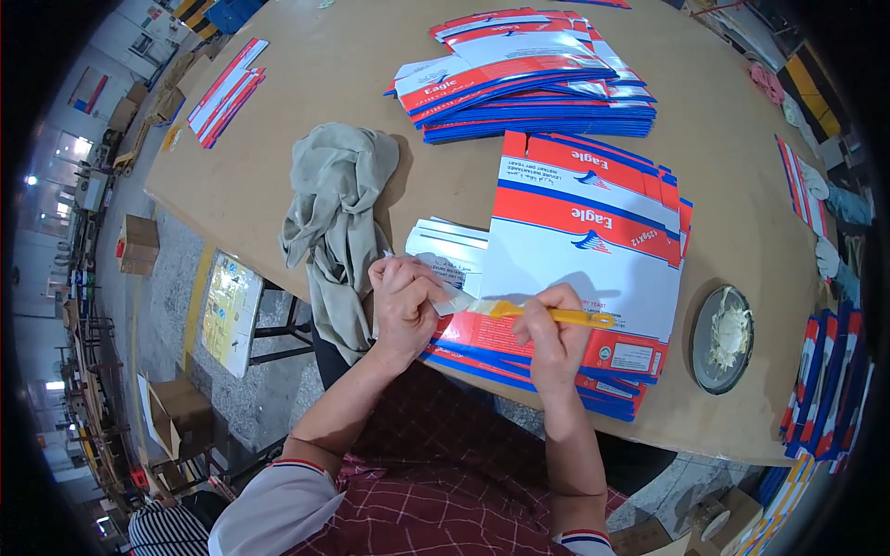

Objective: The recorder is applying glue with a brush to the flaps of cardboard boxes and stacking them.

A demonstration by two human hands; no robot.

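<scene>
My right hand [553, 335] is closed round the yellow handle of a paintbrush [593, 319], whose pale bristle end points left. My left hand [405, 301] is closed, its fingertips at a whitish piece beside the bristles; I cannot make out what it pinches. Below both hands lies a stack of flat printed cartons [575, 255] in white, red and blue. Partly under my left hand are whitish printed sheets or flaps [450, 243]. A crumpled grey-green cloth [338, 190] lies just left of that hand.
A round dark dish [697, 350] with creamy paste stands to the right. Larger carton piles [538, 79] lie at the back of the brown table [306, 56]. At the right edge a co-worker's gloved hands [816, 183] hold a carton piece. A stool [229, 310] stands at left.
</scene>
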